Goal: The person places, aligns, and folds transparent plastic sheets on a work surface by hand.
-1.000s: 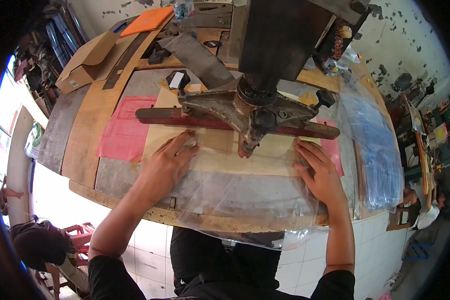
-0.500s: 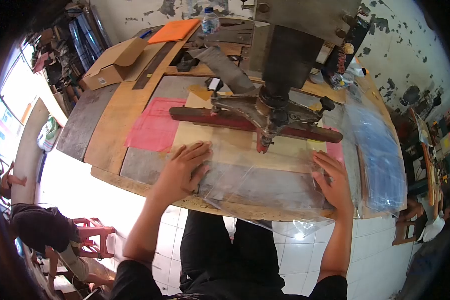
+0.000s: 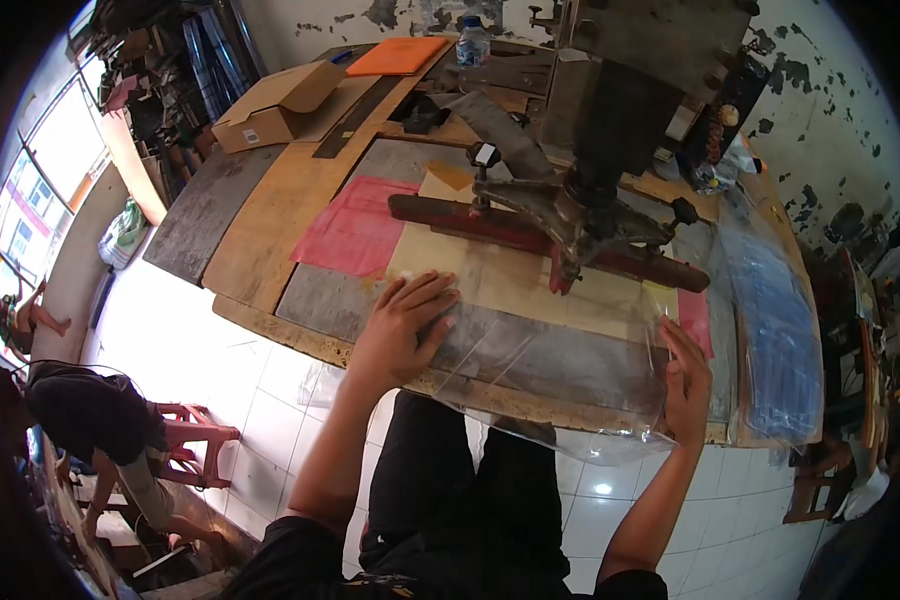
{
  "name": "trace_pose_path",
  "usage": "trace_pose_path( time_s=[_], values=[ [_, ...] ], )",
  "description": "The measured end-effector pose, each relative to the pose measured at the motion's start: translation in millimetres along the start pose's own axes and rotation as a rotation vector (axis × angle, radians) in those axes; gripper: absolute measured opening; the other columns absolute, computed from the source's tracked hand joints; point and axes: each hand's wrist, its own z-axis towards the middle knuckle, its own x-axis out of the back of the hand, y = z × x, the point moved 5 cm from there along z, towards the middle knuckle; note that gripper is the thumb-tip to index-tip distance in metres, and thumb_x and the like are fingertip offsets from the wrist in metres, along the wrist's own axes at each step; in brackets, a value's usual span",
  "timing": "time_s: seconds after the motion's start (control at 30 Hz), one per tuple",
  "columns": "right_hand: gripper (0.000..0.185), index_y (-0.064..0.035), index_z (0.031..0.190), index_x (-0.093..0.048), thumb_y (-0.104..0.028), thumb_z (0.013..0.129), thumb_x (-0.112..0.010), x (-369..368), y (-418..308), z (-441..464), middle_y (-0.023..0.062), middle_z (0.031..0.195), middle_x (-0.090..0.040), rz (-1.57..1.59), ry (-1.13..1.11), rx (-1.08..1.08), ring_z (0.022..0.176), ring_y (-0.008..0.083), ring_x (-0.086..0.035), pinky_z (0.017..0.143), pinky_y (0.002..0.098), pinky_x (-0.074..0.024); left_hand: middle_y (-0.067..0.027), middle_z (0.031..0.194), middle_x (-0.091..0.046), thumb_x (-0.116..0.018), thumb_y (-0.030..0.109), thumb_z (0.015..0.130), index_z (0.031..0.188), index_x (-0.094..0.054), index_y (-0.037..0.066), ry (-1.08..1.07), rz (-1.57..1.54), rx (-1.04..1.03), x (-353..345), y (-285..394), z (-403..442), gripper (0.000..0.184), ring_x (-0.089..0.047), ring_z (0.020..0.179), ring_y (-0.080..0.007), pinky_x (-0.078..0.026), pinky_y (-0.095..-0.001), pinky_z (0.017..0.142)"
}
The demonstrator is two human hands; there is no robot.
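A clear plastic sheet [image 3: 560, 370] lies over the table's front part and hangs past its edge. On its left side my left hand [image 3: 406, 325] rests flat with fingers spread. My right hand [image 3: 685, 375] is at the sheet's right edge, fingers bent with the thumb against them; the sheet's edge seems to be between them. Behind the hands, a red pressing bar [image 3: 470, 222] under a metal press head [image 3: 585, 215] is above a cream board [image 3: 435, 260]. Pink sheets [image 3: 355, 228] show at both sides of the board.
Stacked clear plastic [image 3: 770, 330] lies on the right. At the back left are a cardboard box [image 3: 270, 112] and an orange folder [image 3: 398, 56], with a water bottle [image 3: 472, 45] beside them. A person [image 3: 95, 410] sits bent over at the lower left near a red stool [image 3: 195, 440].
The view has swung left. Both hands have come nearer the front edge, away from the press bar, with the clear sheet. My right fingers have drawn closer together.
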Motion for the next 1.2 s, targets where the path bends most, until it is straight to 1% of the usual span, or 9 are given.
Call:
trace_pose_path(
  time_s=[0.17, 0.33, 0.43, 0.63, 0.67, 0.7, 0.9, 1.0, 1.2],
  values=[
    [0.056, -0.0015, 0.132, -0.072, -0.048, 0.110, -0.050, 0.9, -0.5, 0.5, 0.0134, 0.140, -0.070, -0.005, 0.009, 0.035, 0.140, 0.0347, -0.057, 0.120, 0.0459, -0.0387, -0.0070, 0.151, -0.062, -0.065, 0.020, 0.101, 0.131, -0.073, 0.008, 0.020, -0.014, -0.009, 1.7, 1.2, 0.0, 0.033, -0.050, 0.147, -0.0293, -0.034, -0.0511, 0.124],
    [0.067, -0.0024, 0.131, -0.073, -0.059, 0.109, -0.045, 2.0, 5.3, -1.6, 0.0132, 0.135, -0.073, 0.019, 0.036, 0.023, 0.138, 0.0348, -0.059, 0.118, 0.0457, -0.0403, -0.0069, 0.149, -0.063, -0.065, 0.019, 0.101, 0.130, -0.073, 0.008, 0.020, -0.022, -0.008, 2.5, 2.0, 0.6, 0.032, -0.050, 0.147, -0.0286, -0.035, -0.0509, 0.124],
    [0.070, -0.0026, 0.129, -0.074, -0.062, 0.109, -0.043, 2.4, 3.1, -0.7, 0.0131, 0.133, -0.074, 0.019, 0.038, 0.014, 0.136, 0.0342, -0.061, 0.118, 0.0458, -0.0408, -0.0067, 0.149, -0.063, -0.064, 0.020, 0.102, 0.129, -0.074, 0.008, 0.019, -0.014, 0.001, 0.9, 0.5, 0.5, 0.032, -0.050, 0.147, -0.0277, -0.034, -0.0508, 0.124],
    [0.070, -0.0030, 0.127, -0.075, -0.062, 0.109, -0.043, 3.4, -0.4, -1.9, 0.0125, 0.132, -0.074, -0.017, 0.059, 0.014, 0.135, 0.0335, -0.062, 0.116, 0.0453, -0.0421, -0.0061, 0.149, -0.064, -0.064, 0.019, 0.102, 0.129, -0.074, 0.009, 0.026, -0.020, 0.000, 0.5, -0.3, 0.6, 0.030, -0.051, 0.146, -0.0271, -0.035, -0.0506, 0.124],
    [0.070, -0.0030, 0.127, -0.075, -0.062, 0.109, -0.043, 3.2, -0.3, -2.2, 0.0125, 0.132, -0.074, -0.018, 0.058, 0.014, 0.135, 0.0335, -0.062, 0.116, 0.0453, -0.0421, -0.0058, 0.150, -0.063, -0.063, 0.019, 0.103, 0.130, -0.074, 0.010, 0.019, -0.026, 0.010, 0.8, -0.2, 0.6, 0.031, -0.051, 0.147, -0.0271, -0.034, -0.0497, 0.125],
    [0.069, -0.0030, 0.127, -0.075, -0.062, 0.109, -0.044, 3.1, -0.6, -2.5, 0.0124, 0.131, -0.074, -0.032, 0.064, 0.021, 0.134, 0.0335, -0.062, 0.116, 0.0452, -0.0425, -0.0056, 0.150, -0.063, -0.061, 0.019, 0.104, 0.131, -0.074, 0.011, 0.012, -0.032, 0.020, 1.1, -0.2, 0.5, 0.031, -0.050, 0.147, -0.0270, -0.033, -0.0488, 0.125],
    [0.065, -0.0025, 0.124, -0.075, -0.058, 0.109, -0.045, 2.4, -0.8, -3.9, 0.0127, 0.131, -0.074, -0.068, 0.073, 0.030, 0.132, 0.0336, -0.063, 0.114, 0.0453, -0.0441, -0.0058, 0.150, -0.063, -0.060, 0.019, 0.104, 0.131, -0.074, 0.011, 0.008, -0.033, 0.019, 2.2, 0.7, 0.8, 0.031, -0.050, 0.148, -0.0272, -0.033, -0.0491, 0.126],
    [0.064, -0.0022, 0.123, -0.075, -0.057, 0.109, -0.046, 2.9, -1.2, -4.2, 0.0130, 0.130, -0.075, -0.068, 0.081, 0.031, 0.131, 0.0339, -0.064, 0.113, 0.0452, -0.0450, -0.0064, 0.147, -0.065, -0.064, 0.019, 0.102, 0.128, -0.075, 0.009, 0.034, -0.021, -0.005, 1.2, -0.1, 0.8, 0.029, -0.052, 0.145, -0.0276, -0.036, -0.0502, 0.123],
    [0.062, -0.0026, 0.121, -0.076, -0.055, 0.109, -0.046, 4.0, 0.4, -5.5, 0.0132, 0.128, -0.076, -0.045, 0.103, 0.023, 0.128, 0.0338, -0.066, 0.112, 0.0448, -0.0464, -0.0067, 0.147, -0.065, -0.064, 0.019, 0.102, 0.127, -0.075, 0.008, 0.042, -0.026, -0.007, 2.0, 1.3, 0.9, 0.029, -0.052, 0.145, -0.0280, -0.036, -0.0499, 0.123]
  ],
)
